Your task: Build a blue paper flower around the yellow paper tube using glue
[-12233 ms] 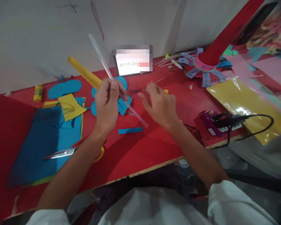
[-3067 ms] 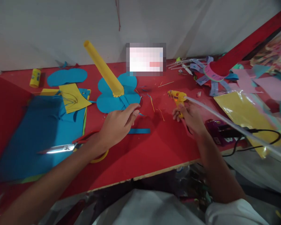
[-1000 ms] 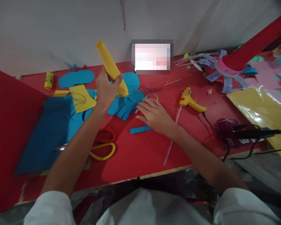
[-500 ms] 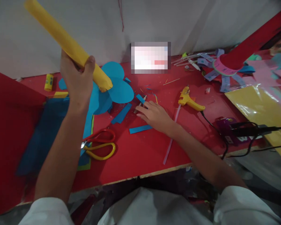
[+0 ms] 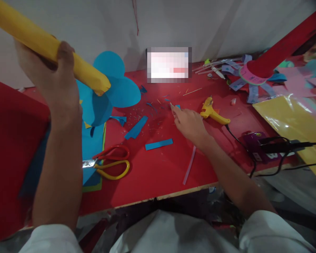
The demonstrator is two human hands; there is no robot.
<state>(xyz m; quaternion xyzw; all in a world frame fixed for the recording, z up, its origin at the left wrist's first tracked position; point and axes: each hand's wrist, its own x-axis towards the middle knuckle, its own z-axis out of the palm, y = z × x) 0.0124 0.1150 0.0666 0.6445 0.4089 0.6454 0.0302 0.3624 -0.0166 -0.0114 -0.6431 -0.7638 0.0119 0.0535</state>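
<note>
My left hand [image 5: 52, 73] is wrapped around a yellow paper tube [image 5: 42, 42], raised at a slant over the left side of the table. Rounded blue paper petals [image 5: 123, 92] spread around the tube's lower end. To the right, my right hand [image 5: 191, 124] is low over the tabletop with its fingers drawn together. A small blue paper piece [image 5: 177, 106] and a pale tip show at its fingertips; what the fingers hold is unclear. Just right of this hand lies a yellow glue gun [image 5: 213, 111]. Scissors [image 5: 112, 163] with red and yellow handles rest on blue sheets [image 5: 91, 147].
Blue strips [image 5: 158, 144] and small scraps lie on the red table [image 5: 147, 175]. A pink strip [image 5: 190, 165] is near the front edge. At right are a purple box [image 5: 255, 147] with black cables, a yellow packet [image 5: 292, 123] and a red tube [image 5: 284, 45]. A red board [image 5: 13, 158] stands left.
My left hand has moved left and nearer with the yellow tube, and the blue petals have shifted with it. My right hand has slid right; the slim tool and blue piece beside it have left their spot.
</note>
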